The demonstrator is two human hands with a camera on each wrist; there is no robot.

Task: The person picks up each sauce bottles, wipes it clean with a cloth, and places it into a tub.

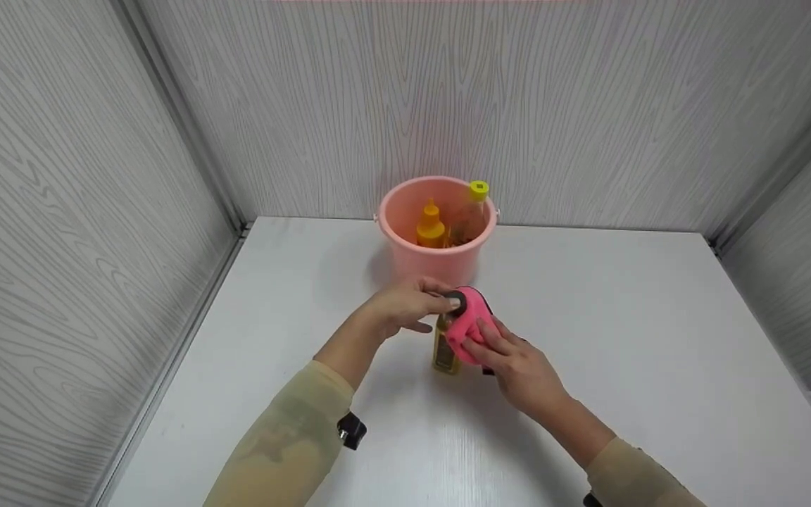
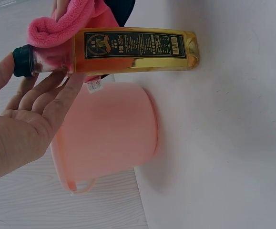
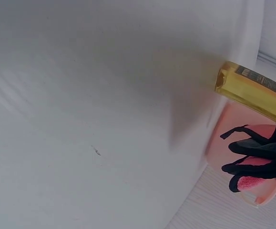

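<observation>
A clear bottle of yellow oil (image 2: 138, 50) with a dark label and a dark green cap (image 2: 22, 61) is held upright in front of the pink bucket. My left hand (image 1: 405, 307) pinches it at the cap and neck, thumb on the cap and fingers spread along the neck. From the right, my right hand (image 1: 526, 373) grips a bright pink plush cloth (image 1: 474, 310) and presses it round the bottle's upper part. Black edging strips (image 3: 259, 150) and a white tag (image 2: 94, 85) hang from the cloth. The cloth hides part of the bottle in the head view.
Behind the hands stands the light pink bucket (image 1: 422, 262). It holds a yellow-orange squeeze bottle (image 1: 431, 229) and a clear bottle with a yellow cap (image 1: 478, 189). The white table (image 1: 659, 352) is bordered by grey wood-grain panels (image 1: 553, 105) at the back and both sides.
</observation>
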